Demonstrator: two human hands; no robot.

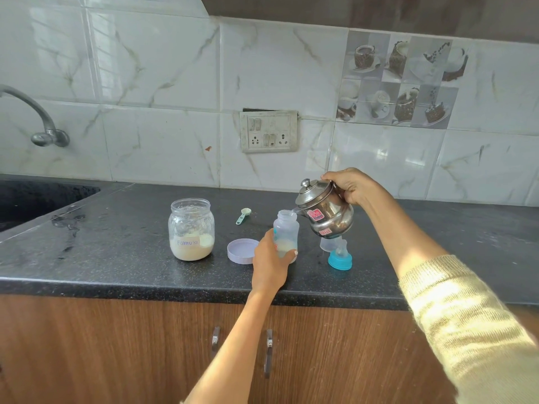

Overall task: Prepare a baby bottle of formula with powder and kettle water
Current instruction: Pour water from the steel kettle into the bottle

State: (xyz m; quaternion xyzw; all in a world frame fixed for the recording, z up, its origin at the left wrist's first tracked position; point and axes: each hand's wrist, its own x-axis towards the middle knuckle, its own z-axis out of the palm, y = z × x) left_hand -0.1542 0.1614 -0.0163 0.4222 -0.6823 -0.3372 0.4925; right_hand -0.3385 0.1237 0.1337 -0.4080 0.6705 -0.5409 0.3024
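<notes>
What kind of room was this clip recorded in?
Most likely a home kitchen: a dark speckled countertop with wooden cabinet doors below, a sink with a wall tap at the left, and a marble-look tiled backsplash with a socket panel.

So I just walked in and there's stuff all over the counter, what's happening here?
A person is filling a clear plastic baby bottle. The left hand steadies it on the black speckled counter, and the right hand tips a small steel kettle, spout at the bottle's mouth. Milky liquid sits low inside. The open glass formula jar stands left; the blue-ringed teat waits right.
</notes>
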